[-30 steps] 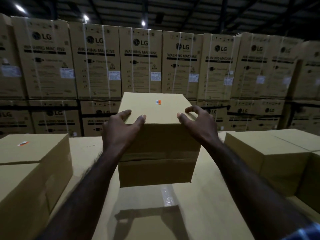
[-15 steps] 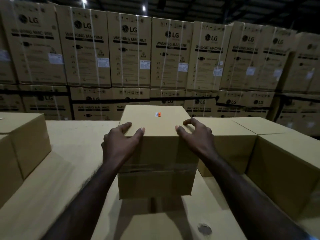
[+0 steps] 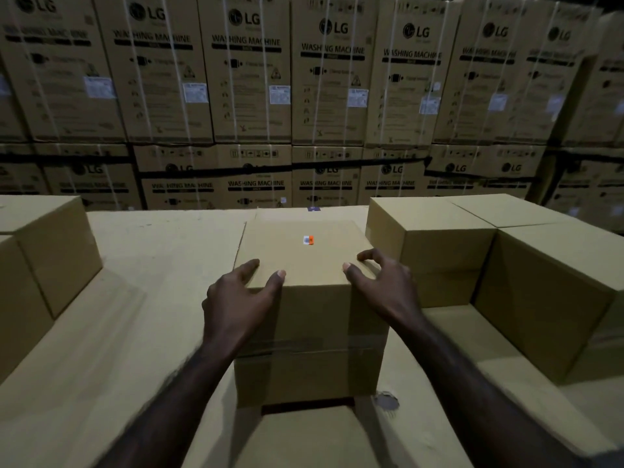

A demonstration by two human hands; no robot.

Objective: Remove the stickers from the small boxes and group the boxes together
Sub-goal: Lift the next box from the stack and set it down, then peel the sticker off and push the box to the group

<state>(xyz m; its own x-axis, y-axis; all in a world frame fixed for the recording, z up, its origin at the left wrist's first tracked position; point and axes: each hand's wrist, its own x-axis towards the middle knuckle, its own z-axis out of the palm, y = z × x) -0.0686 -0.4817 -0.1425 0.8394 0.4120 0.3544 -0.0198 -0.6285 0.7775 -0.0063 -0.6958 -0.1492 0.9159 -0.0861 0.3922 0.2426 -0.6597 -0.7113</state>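
Note:
A plain brown small box (image 3: 305,319) stands in the middle, on a wide cardboard surface (image 3: 135,298). A small orange and white sticker (image 3: 308,240) sits near the middle of its top. My left hand (image 3: 241,298) grips the box's near left top corner, fingers curled over the edge. My right hand (image 3: 381,285) grips the near right top corner the same way. Two more small boxes (image 3: 432,244) (image 3: 553,292) stand together just to the right, close beside the held box.
More small boxes (image 3: 44,248) stand at the left edge. A wall of stacked LG washing machine cartons (image 3: 304,96) rises behind the surface. A torn hole (image 3: 386,400) marks the surface near the held box's right corner.
The box has moved down and forward with both hands on it, closer to the boxes on the right. The view has tilted downward and shifted right.

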